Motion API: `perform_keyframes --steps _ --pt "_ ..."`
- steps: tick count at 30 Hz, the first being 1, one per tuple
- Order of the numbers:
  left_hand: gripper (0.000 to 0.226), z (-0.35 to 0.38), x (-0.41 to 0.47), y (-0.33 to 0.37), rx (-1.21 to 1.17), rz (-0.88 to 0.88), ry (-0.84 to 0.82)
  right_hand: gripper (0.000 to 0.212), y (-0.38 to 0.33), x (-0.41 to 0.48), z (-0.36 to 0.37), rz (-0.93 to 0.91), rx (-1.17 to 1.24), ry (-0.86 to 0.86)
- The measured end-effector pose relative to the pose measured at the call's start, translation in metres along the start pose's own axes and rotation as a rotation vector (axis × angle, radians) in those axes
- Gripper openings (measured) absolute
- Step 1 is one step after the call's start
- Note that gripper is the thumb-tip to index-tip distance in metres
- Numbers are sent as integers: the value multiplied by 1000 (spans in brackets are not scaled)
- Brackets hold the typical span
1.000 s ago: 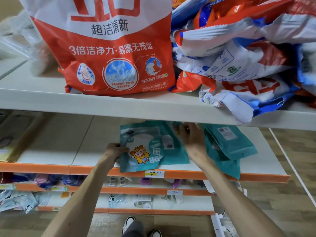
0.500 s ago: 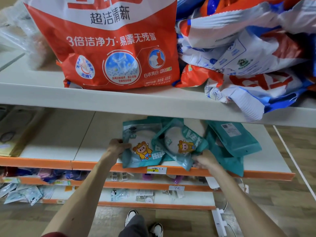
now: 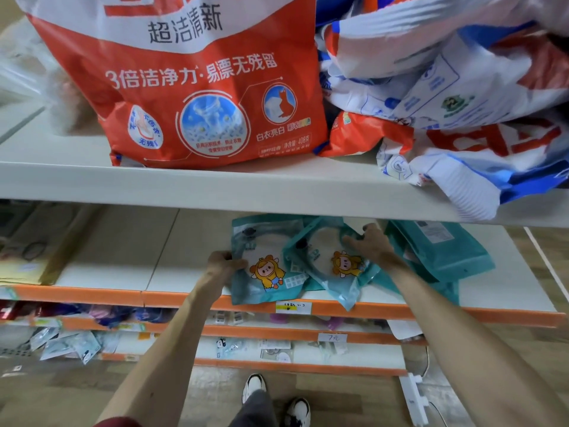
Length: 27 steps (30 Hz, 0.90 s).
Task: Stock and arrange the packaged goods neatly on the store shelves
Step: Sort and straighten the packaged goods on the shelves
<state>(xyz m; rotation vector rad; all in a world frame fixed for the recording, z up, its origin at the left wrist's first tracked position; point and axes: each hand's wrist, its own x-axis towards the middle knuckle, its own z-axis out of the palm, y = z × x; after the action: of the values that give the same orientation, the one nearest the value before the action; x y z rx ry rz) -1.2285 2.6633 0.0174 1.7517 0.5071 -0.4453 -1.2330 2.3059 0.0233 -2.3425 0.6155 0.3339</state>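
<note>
Upper shelf (image 3: 92, 183): holds a big red detergent bag (image 3: 184, 87) standing upright, with a slumped pile of white, blue and red bags (image 3: 446, 87) beside it on the right.
Writing on the red bag: "超洁清新", "3倍洁净力·易漂无残留", "白衣亮白", "净含量 408克".
Middle shelf (image 3: 107, 272): white board with an orange front edge, holding the teal packets.
Left packet (image 3: 268, 269): lies flat at the shelf front, cartoon child facing up.
Left hand (image 3: 223, 266): pinches that packet's left edge, thumb on its face.
Tilted packet (image 3: 332, 266): same cartoon, overlapping the left packet's right side.
Right hand (image 3: 374, 245): fingers spread, resting on the tilted packet's upper right corner.
Face-down packets (image 3: 440, 251): stacked just right of the right hand, white label up.
Price tags: a yellow-and-white tag (image 3: 292, 307) under the packets, writing unreadable; "7元" tag (image 3: 332, 336) one shelf lower.
</note>
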Motion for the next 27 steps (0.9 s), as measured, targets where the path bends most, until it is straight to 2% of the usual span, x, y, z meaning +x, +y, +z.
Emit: perform_keyframes --steps 2,5,9,11,14,18,23,27 --pt "10 -1 -2 0 -8 6 0 90 -1 4 1 37 -17 -34" --pt "10 -2 -3 0 -30 3 -4 57 -5 -6 -2 53 9 -115" --pt "13 -2 -6 1 -38 -8 -10 43 -10 -30 -15 -2 324 -254" --pt "16 -2 -6 1 -35 -9 10 36 -11 -38 -16 24 383 -287" --pt "20 -2 -6 5 -27 -28 35 22 -11 -49 -6 90 378 -238" --pt "18 1 -14 12 -37 -42 89 28 1 -56 2 190 598 -150" --pt "25 -5 -23 15 -70 16 178 14 -8 -68 -4 185 721 -5" --pt "13 -24 -37 19 -122 56 198 13 -27 -80 -9 145 747 79"
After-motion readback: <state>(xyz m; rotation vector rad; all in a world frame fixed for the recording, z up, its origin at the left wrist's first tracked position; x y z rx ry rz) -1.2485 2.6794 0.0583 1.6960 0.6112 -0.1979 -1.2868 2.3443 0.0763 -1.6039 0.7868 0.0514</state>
